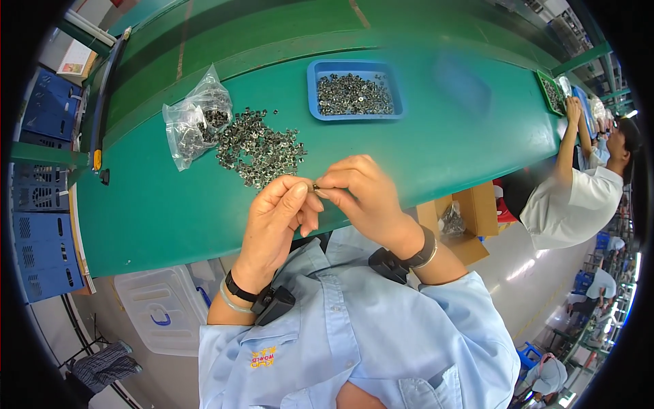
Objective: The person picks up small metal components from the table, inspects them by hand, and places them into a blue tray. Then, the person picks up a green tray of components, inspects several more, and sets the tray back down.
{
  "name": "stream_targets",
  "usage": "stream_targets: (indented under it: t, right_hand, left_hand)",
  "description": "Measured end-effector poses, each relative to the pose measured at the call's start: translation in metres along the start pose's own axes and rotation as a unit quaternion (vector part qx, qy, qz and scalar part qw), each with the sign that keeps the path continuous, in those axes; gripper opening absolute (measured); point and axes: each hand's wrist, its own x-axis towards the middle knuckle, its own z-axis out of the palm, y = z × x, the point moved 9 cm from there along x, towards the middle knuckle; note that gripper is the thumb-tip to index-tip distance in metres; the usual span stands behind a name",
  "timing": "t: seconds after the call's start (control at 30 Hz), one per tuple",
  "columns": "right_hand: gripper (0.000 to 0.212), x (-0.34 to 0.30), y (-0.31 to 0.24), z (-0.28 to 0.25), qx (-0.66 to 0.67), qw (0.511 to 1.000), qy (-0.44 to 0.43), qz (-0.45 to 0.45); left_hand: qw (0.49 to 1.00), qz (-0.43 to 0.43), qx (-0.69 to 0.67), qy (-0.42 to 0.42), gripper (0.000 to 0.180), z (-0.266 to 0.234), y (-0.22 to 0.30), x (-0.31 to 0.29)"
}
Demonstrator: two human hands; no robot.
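Over the near part of the green table, my left hand (pixel 283 204) and my right hand (pixel 362 194) meet fingertip to fingertip. Pinched between them is a small dark metal part (pixel 315 187); its exact kind is too small to make out. Both hands are closed on it with thumb and forefinger. Just beyond my left hand lies a loose pile of small shiny metal parts (pixel 259 148). A clear plastic bag (pixel 199 119) with more dark parts in it rests against the pile's left side. Farther back stands a blue tray (pixel 355 117) holding many similar small parts.
The green table (pixel 443 143) has a raised green belt (pixel 272 27) along its far side. Blue crates (pixel 46 238) stand at left. Below the table are a lidded clear bin (pixel 160 310) and a cardboard box (pixel 477 211). At right a co-worker (pixel 579 184) reaches to a green tray (pixel 550 94).
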Motion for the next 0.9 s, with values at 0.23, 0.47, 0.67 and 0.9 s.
stream_targets:
  t: [0.23,0.47,0.67,0.9]
  right_hand:
    - [0.016,0.002,0.002,-0.003,0.14,0.989,0.005,0.052]
    - [0.013,0.002,0.003,-0.003,0.142,0.989,-0.013,0.049]
    - [0.013,0.002,0.003,-0.002,0.137,0.99,-0.013,0.037]
    - [0.011,0.0,0.012,0.001,0.163,0.982,-0.014,0.089]
  left_hand:
    - [0.986,-0.02,-0.151,-0.071,0.014,0.011,-0.009,-0.001]
    - [0.983,-0.037,-0.156,-0.086,0.016,0.014,-0.009,0.001]
    - [0.99,-0.037,-0.109,-0.078,0.016,0.012,-0.006,0.001]
    - [0.993,-0.041,-0.088,-0.07,0.016,0.013,-0.006,0.001]
